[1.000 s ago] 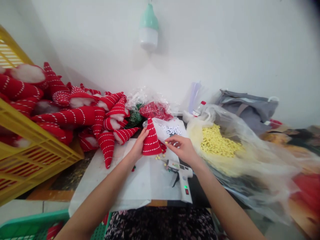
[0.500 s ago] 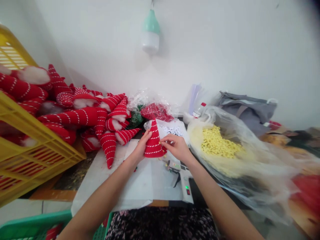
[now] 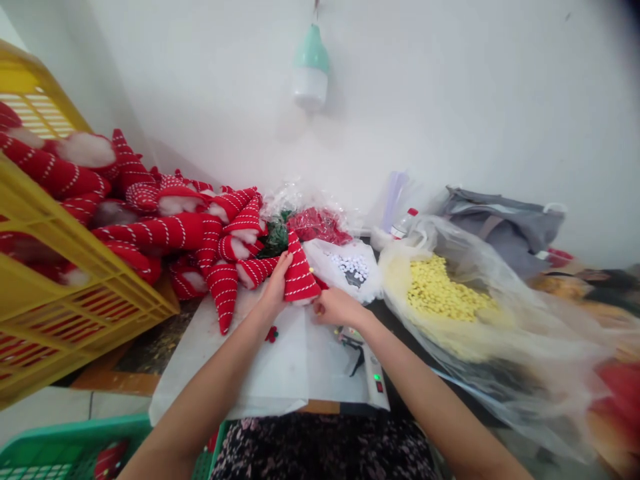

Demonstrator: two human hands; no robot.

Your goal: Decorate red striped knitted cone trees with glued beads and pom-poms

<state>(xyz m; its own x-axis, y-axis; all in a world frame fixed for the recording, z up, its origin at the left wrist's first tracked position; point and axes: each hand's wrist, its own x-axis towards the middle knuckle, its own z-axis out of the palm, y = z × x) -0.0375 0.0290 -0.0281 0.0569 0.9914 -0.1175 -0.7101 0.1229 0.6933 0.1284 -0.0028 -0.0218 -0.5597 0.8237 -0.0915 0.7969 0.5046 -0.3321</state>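
A red cone with white dashed stripes is held by its left side in my left hand, tip upward and leaning left. One small yellow piece shows on its right edge. My right hand is at the cone's lower right corner, fingers curled together; what they grip, if anything, is hidden. Below my right hand lies a glue gun with a green light. A small red and green piece rests on the white paper. Beyond my right hand is a bag of small white pieces.
Stuffed red striped cones pile up at the left beside a yellow crate. A clear bag of yellow pieces lies right, with a grey bag behind. A green basket stands at lower left. A lamp hangs above.
The cone has tilted left and moved slightly left with my left hand. My right hand has shifted down from the cone's right side to its lower corner, its fingers now curled tighter. The view has moved slightly.
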